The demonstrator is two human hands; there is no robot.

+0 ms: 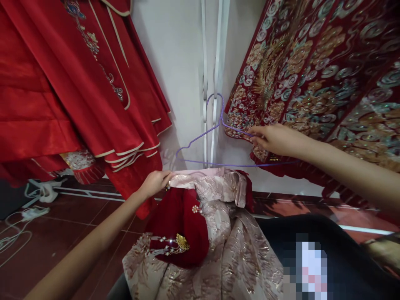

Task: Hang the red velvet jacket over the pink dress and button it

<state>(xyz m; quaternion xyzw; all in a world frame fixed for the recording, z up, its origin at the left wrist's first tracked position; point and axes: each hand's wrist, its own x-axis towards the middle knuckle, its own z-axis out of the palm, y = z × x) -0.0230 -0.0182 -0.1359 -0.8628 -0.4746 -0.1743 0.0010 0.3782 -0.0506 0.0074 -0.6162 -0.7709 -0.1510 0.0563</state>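
My left hand pinches the top edge of a pale pink and gold brocade dress. Dark red velvet with a gold fan ornament, pearl strands and a small flower pin lies over its front. Higher up on the right, my right hand is closed around the right shoulder of a purple wire hanger. The hanger's bottom bar runs just above the dress's top edge, and no cloth is on it. Its hook is in front of a white upright post.
Red satin garments with cream piping hang at the left. A dark red embroidered garment hangs at the right. Behind stands a white wall with metal posts. White cables lie on the red tiled floor. A black surface is lower right.
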